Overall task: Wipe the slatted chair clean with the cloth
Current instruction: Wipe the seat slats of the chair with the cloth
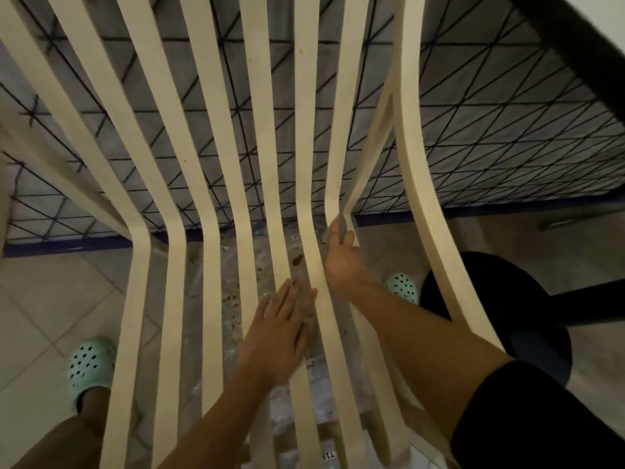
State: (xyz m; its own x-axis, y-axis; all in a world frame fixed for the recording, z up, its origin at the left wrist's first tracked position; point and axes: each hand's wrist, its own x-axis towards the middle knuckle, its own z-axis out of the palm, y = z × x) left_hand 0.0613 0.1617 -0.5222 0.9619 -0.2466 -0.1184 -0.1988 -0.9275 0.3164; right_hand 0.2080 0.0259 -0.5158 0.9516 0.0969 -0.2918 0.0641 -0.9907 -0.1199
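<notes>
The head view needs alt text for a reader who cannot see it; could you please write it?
A person's right hand holds a grey cloth against a slat of the cream slatted chair, while the left hand lies flat on nearby slats. Brown spots show between them.

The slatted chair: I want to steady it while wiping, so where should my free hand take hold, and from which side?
Probably one slat near the bend, from the front: the open gaps let a grip close round the narrow strip. The right hand wraps the cloth round a slat that way; the left hand only lies flat on the slats.
</notes>
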